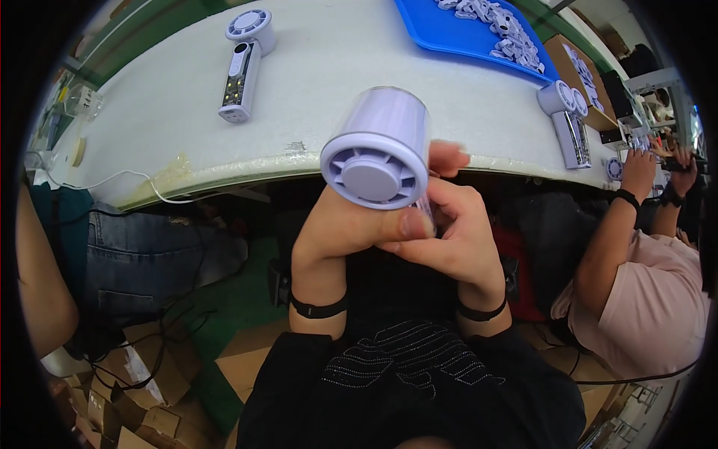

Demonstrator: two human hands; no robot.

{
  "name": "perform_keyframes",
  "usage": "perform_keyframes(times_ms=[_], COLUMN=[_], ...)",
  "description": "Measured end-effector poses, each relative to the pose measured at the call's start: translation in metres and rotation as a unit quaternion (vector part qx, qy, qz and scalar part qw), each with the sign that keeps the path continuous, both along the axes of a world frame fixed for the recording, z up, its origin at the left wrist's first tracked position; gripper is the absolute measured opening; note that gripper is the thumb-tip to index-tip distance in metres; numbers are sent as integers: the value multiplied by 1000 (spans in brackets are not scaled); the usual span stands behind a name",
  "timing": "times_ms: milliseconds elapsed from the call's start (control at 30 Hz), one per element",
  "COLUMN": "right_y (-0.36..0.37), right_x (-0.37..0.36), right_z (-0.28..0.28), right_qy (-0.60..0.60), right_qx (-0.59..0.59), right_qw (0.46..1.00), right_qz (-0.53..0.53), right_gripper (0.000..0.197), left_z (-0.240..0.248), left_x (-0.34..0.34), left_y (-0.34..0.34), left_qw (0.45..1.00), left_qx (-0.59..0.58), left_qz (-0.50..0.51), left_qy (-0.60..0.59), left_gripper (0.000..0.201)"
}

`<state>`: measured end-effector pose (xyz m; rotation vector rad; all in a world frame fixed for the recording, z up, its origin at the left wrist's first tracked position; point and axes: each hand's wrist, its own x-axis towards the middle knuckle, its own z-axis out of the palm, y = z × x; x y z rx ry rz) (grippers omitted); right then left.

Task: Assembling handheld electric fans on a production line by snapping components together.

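Both my hands are raised close to my chest, below the table's front edge. My left hand (340, 232) grips a pale lilac handheld fan (378, 146) from beneath, its round vented head turned toward me. My right hand (449, 224) wraps the fan's lower body beside the left thumb, fingers curled around it. The handle is mostly hidden by my fingers.
A white table (172, 97) carries another lilac fan (243, 63) at back left and a third fan (568, 120) at right. A blue tray (441, 30) holds several small pale parts. A co-worker's arm (617, 232) reaches in at right. Cardboard boxes (142, 382) lie on the floor.
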<state>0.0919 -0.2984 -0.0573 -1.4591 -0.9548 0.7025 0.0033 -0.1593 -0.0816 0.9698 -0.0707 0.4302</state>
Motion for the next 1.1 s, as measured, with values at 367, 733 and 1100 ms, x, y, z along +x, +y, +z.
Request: perform_keyframes(times_ms=[367,733,1100], right_y=[2,4,2], right_x=[-3,-8,-1], right_z=[9,13,5], right_qy=[117,106,114], right_qx=[-59,-57,-86], right_qw=[990,991,987], right_qz=[53,66,78], right_gripper=[41,33,28], left_z=[4,-7,11], left_x=[-10,-14,-11], left_y=[7,9,9], left_qw=[995,996,993], left_qx=[13,61,-53], left_qz=[27,28,5], left_qy=[90,64,108], left_gripper=[59,61,73])
